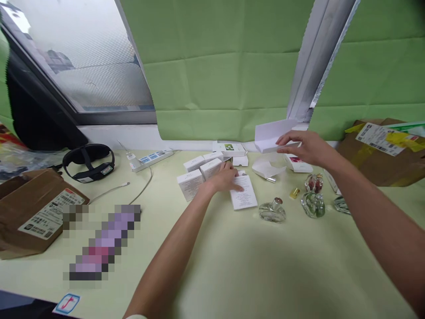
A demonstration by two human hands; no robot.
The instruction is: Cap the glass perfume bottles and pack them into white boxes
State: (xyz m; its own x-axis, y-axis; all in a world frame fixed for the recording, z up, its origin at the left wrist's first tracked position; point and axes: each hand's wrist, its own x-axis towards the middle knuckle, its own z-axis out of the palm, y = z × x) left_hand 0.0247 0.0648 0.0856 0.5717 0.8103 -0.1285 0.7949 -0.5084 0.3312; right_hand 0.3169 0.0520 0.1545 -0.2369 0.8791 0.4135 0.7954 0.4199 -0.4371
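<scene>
R hand (308, 145) pinching open white carton (270, 133) over rear of tabletop (239, 274), nr green curtain (226, 71). L hand (223, 178) at printed white box (245, 198), thumb touching; grip can't be told. Glass btl (270, 213) on tabletop, just R of box.

From where I stand, I count 2 hands: 1 left hand (226, 178) and 1 right hand (308, 148). White boxes (244, 192) are at least 8, of which 4 stand in 1 group. Glass bottles (272, 214) are at least 3. Also 2 cartons (381, 164), 1 headset (104, 171), 1 power strip (154, 158), 1 gold cap (294, 192), 1 card (68, 304).
</scene>
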